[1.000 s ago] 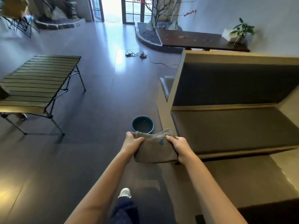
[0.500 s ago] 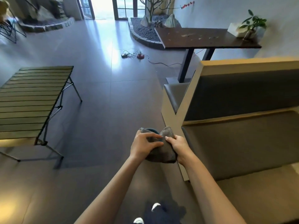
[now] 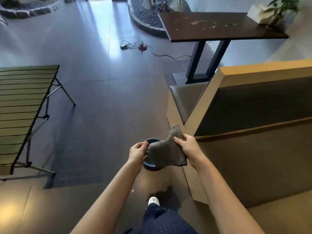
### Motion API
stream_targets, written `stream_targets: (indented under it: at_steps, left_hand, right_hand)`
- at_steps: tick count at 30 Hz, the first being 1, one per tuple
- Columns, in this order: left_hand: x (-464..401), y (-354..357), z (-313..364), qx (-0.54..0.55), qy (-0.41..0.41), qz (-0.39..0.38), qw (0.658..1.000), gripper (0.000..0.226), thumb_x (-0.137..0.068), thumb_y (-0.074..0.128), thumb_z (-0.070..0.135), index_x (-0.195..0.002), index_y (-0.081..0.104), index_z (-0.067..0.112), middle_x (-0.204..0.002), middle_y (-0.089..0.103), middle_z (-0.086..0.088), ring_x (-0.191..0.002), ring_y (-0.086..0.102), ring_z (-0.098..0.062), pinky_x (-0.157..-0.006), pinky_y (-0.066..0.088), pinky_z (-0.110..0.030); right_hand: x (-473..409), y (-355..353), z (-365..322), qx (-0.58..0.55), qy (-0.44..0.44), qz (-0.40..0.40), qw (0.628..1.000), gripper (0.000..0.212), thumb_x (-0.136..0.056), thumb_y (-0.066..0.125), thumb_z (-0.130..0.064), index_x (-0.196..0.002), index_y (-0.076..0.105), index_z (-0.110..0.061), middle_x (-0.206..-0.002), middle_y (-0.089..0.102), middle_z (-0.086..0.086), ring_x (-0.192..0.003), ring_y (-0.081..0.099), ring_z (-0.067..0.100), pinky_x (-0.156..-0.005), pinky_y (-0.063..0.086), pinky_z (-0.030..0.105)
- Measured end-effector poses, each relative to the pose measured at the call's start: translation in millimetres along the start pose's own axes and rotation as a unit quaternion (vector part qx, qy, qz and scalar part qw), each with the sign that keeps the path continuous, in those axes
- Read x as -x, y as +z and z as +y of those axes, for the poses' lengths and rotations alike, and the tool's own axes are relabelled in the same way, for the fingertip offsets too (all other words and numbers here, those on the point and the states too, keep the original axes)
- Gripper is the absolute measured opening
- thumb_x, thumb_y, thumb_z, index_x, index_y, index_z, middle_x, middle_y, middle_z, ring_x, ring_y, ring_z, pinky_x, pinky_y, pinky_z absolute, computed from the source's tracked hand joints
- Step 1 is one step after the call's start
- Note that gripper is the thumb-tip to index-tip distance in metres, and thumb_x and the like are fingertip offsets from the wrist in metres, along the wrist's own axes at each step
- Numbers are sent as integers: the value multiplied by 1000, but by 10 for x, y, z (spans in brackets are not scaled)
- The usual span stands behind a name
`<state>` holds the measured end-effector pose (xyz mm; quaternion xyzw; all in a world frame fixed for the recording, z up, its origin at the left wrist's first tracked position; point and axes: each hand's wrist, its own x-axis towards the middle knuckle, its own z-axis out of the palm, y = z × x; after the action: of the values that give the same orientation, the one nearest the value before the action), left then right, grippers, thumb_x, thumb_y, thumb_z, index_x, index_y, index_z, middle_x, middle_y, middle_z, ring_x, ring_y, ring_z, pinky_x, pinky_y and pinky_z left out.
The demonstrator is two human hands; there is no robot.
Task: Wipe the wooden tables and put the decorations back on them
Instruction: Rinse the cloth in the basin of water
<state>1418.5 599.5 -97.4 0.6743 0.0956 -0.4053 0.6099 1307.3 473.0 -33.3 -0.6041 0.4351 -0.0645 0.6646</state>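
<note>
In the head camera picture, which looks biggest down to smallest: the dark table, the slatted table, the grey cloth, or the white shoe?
1. Slatted table, though it is cut off at the picture's edge and nearer the camera, so its lead over the next is unsure.
2. Dark table.
3. Grey cloth.
4. White shoe, partly hidden.
</note>
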Motion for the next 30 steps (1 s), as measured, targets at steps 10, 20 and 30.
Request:
stream_targets:
  at_steps: [10,20,30]
  left_hand:
    - [-785,185,195,223,-151,-25,963,17,-98,43,7,-107,52,-5,-89,58,-14,-86,61,-25,-88,49,-38]
    - [-1356,19,-137,151,-257,-18,954,37,-100,33,5,-135,43,-1,-85,54,-11,-76,55,-17,-79,46,-28]
    - [-1981,145,-572,227,-366,-125,894,32,-99,32,13,-74,51,6,-67,64,-17,-76,55,-24,-57,55,-31]
  right_hand:
    - [-822,-161,-34,386,-198,76,898,15,-92,58,-27,-105,66,-26,-98,60,-10,-97,39,10,-83,24,29]
    - [-1076,47,189,307,-206,-14,929,16,-94,52,-11,-101,61,-21,-102,57,-9,-93,57,10,-81,54,32]
    - [-1454,321,610,214,-255,-28,943,27,-88,49,-14,-70,69,-10,-83,59,-4,-80,58,8,-70,47,15]
